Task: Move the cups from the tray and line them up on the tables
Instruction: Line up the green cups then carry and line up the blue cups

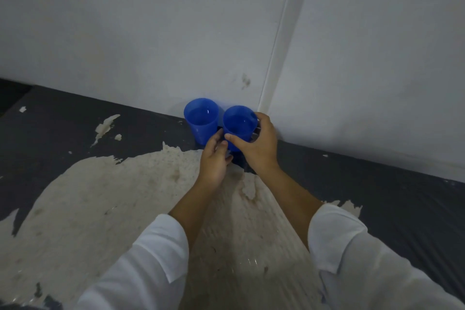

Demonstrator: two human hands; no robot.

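On the left, the table (pixel 63 131) shows a dark coating peeled away to rough, speckled beige patches. Smooth translucent blue plastic, tapered and round-rimmed: the left cup (pixel 200 118) stands upright against the wall (pixel 125 33), free of any hand. The left hand (pixel 215 158) curls loosely at the right cup (pixel 239 126), which the right hand (pixel 259 143) wraps firmly, just beside its twin. No lettering readable.

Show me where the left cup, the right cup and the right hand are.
left cup (pixel 201 118): head view, on its inside wall.
right cup (pixel 239 124): head view, on its inside.
right hand (pixel 259 143): head view, on its back.
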